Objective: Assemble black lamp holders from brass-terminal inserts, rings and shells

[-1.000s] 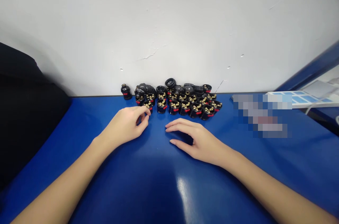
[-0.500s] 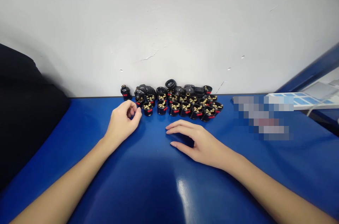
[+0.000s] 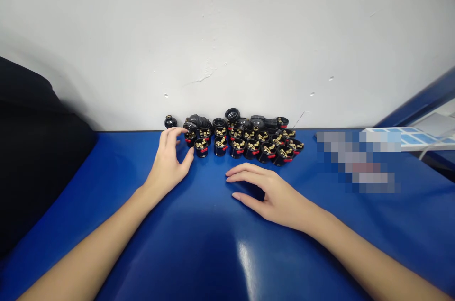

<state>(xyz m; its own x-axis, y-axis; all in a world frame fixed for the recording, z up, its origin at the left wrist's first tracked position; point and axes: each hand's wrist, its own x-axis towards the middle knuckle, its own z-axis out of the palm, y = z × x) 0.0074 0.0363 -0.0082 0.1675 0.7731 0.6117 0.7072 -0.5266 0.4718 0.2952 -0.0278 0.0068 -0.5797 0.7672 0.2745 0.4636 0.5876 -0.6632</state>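
Note:
Several black round cups [image 3: 238,148] with brass contacts inside and red tabs on their sides stand in rows by the wall; they look like lamp sockets. My left hand [image 3: 167,161] is at the left end of the group, its thumb and index finger apart around the front-left cup [image 3: 201,148] and the one behind it [image 3: 190,138]. Whether a fingertip touches them I cannot tell. Partly behind this hand stands a black capped piece [image 3: 170,122]. My right hand [image 3: 277,192] rests on the blue table before the rows, fingers spread and holding nothing.
Black ring-shaped caps [image 3: 232,114] lie stacked behind the cups against the white wall [image 3: 227,31]. A dark cloth-like shape [image 3: 35,159] takes up the left side. At right are a blurred-out object [image 3: 355,163] and a white-and-blue panel [image 3: 412,136].
My left hand has opened from a loose curl, its index finger stretching forward beside the cups. My right hand keeps its place. The whole view has shifted slightly.

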